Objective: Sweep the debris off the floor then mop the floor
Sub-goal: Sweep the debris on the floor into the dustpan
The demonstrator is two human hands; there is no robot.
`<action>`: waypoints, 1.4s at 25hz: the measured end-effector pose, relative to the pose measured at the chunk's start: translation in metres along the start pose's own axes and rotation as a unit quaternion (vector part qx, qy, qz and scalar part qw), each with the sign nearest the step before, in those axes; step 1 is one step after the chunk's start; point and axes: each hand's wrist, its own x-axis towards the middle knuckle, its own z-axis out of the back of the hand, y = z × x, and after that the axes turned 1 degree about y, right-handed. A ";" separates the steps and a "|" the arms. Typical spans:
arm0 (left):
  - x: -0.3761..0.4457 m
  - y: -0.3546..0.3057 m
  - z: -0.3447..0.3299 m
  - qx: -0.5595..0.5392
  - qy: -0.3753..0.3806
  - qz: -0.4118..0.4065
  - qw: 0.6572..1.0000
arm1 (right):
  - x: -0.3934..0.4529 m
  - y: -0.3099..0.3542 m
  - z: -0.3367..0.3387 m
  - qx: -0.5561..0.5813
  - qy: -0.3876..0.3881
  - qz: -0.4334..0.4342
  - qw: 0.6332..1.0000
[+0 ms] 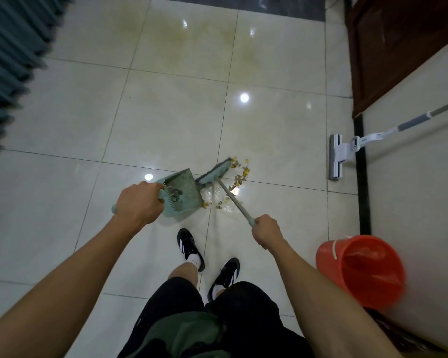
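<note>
on the tiled floor (166,112), broom (214,174) meets dustpan (184,192) beside debris (239,171).

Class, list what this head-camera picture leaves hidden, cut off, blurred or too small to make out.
- Mop: the upper handle is cut off by the right edge.
- Debris: too small to identify.
- Dustpan: its handle is mostly hidden by the left hand.
- Broom: the handle's end is hidden in the right hand.
- Orange bucket: blurred, contents unclear.

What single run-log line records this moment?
phase: sweeping | left hand: holds dustpan | right hand: holds broom | debris: on floor | mop: untouched
</note>
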 end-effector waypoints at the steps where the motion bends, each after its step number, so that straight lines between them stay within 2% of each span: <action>1: 0.000 -0.001 0.004 0.005 -0.005 -0.004 1.000 | -0.002 0.000 -0.001 0.035 -0.007 0.000 0.999; 7: 0.027 0.009 0.026 0.015 -0.029 -0.020 0.999 | 0.004 0.022 -0.011 0.153 -0.048 -0.013 0.987; 15: 0.140 0.057 0.057 0.034 -0.017 -0.101 0.994 | 0.056 0.128 -0.006 0.199 -0.092 -0.096 0.971; 19: 0.191 0.079 0.066 0.056 -0.001 -0.159 0.986 | 0.078 0.189 -0.006 0.207 -0.071 -0.122 0.968; 23: 0.222 0.099 0.071 0.055 0.000 -0.186 0.981 | 0.079 0.219 -0.023 0.200 -0.024 -0.165 0.966; 29: 0.225 0.117 0.070 0.056 0.009 -0.205 0.977 | 0.035 0.229 -0.093 0.233 -0.012 -0.168 0.958; 35: 0.176 0.149 0.058 0.073 -0.022 -0.220 0.973 | -0.027 0.228 -0.152 0.283 0.001 -0.164 0.945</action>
